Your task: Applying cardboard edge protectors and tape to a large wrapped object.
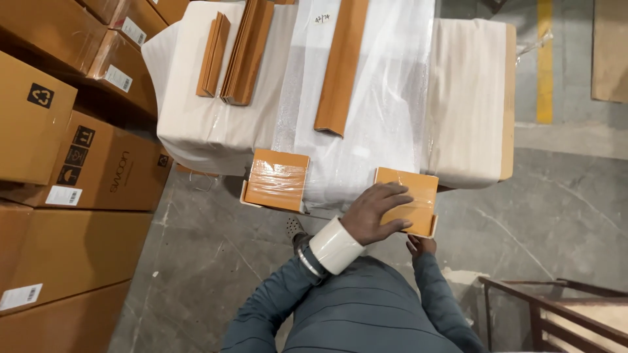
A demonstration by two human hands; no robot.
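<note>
We see a large wrapped bundle (216, 124) on the grey floor, clear plastic sheet (386, 98) over its middle, cardboard boxes (65, 163) beside it. On top lie a long orange strip (340, 65) and two stacks of strips (245, 52). Two orange corner caps sit at its near end. Left hand (374, 212) lies flat, fingers spread, on the right cap (418, 189); right hand (420, 246) supports it from below, grip unclear. The left cap (278, 180) is untouched.
</note>
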